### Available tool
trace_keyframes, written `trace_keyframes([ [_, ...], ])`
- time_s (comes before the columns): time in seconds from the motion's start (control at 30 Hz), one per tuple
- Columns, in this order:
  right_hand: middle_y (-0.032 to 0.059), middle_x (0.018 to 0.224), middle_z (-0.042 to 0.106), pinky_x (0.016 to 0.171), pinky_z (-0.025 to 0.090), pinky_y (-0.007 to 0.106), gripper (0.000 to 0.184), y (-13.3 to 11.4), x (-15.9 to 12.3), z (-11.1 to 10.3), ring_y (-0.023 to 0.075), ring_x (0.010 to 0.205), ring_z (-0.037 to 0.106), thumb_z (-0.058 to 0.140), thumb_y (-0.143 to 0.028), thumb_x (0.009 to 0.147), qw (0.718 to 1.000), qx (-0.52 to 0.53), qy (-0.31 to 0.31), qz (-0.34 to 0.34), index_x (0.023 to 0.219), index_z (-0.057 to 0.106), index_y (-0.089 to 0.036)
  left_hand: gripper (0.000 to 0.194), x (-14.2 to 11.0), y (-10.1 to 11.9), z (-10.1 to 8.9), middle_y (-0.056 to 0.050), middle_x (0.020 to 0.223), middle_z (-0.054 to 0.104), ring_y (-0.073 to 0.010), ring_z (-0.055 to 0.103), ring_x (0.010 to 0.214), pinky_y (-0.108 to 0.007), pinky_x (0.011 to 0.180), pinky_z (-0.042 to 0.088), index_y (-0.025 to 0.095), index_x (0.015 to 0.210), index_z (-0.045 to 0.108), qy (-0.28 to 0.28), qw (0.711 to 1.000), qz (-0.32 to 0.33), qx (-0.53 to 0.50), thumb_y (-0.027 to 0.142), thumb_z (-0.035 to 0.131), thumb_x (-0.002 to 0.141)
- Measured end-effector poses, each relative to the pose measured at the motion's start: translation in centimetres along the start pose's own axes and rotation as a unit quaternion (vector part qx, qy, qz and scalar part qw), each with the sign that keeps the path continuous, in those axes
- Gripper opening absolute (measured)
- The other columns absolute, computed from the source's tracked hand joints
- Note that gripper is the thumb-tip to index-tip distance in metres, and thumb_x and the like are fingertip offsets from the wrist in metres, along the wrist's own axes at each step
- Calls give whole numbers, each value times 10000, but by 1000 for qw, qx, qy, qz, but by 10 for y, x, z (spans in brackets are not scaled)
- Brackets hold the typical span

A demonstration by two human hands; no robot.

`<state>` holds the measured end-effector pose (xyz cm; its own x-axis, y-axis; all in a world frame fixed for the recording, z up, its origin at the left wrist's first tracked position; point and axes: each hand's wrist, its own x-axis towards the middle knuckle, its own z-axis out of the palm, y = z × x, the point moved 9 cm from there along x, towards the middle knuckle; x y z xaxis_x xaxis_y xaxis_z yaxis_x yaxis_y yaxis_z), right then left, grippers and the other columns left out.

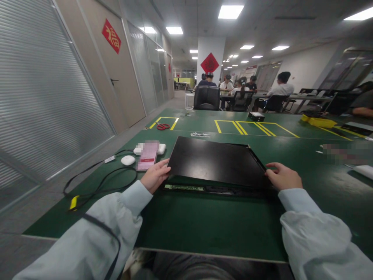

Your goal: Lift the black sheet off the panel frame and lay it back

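Note:
A black display panel (215, 160) is held slightly tilted above the green table in front of me. My left hand (155, 175) pinches its left edge between thumb and fingers. At the near right corner my right hand (283, 176) grips the panel's edge, its index finger bent. Under the near edge shows a black frame (233, 190) with a green circuit board strip (183, 188) along it. Whether panel and frame are joined at the far side, I cannot tell. Close to my left hand lie a pink phone (147, 155) and a round white case (128, 160).
A black cable (100, 184) with a yellow tag loops at the left. Red-handled scissors (162, 126) lie farther back, near yellow tape outlines. A small black-and-white box (256, 116) and a yellow tray (318, 121) sit at the far right. Several people sit beyond an office chair (206, 98).

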<state>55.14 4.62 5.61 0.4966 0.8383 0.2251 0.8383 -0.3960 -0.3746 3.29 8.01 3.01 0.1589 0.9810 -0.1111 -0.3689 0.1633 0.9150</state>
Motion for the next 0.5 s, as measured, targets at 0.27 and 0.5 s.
trace_keyframes([
  [0.27, 79, 890, 808, 679, 533, 415, 363, 6, 6, 4, 328, 820, 735, 629, -411, 767, 1000, 4, -2, -11, 1039, 825, -272, 492, -1, 1, 2, -121, 1162, 831, -307, 735, 1213, -344, 990, 590, 153, 1158, 800, -1, 1000, 11, 6, 102, 868, 673],
  [0.5, 86, 868, 796, 679, 542, 430, 339, -1, -1, 0, 323, 785, 725, 620, -404, 760, 1000, 10, 5, -5, 997, 824, -276, 483, -2, 8, 6, -133, 1253, 801, -361, 634, 1369, -450, 1185, 464, 161, 1097, 824, 0, 998, 59, 21, 169, 910, 622],
])
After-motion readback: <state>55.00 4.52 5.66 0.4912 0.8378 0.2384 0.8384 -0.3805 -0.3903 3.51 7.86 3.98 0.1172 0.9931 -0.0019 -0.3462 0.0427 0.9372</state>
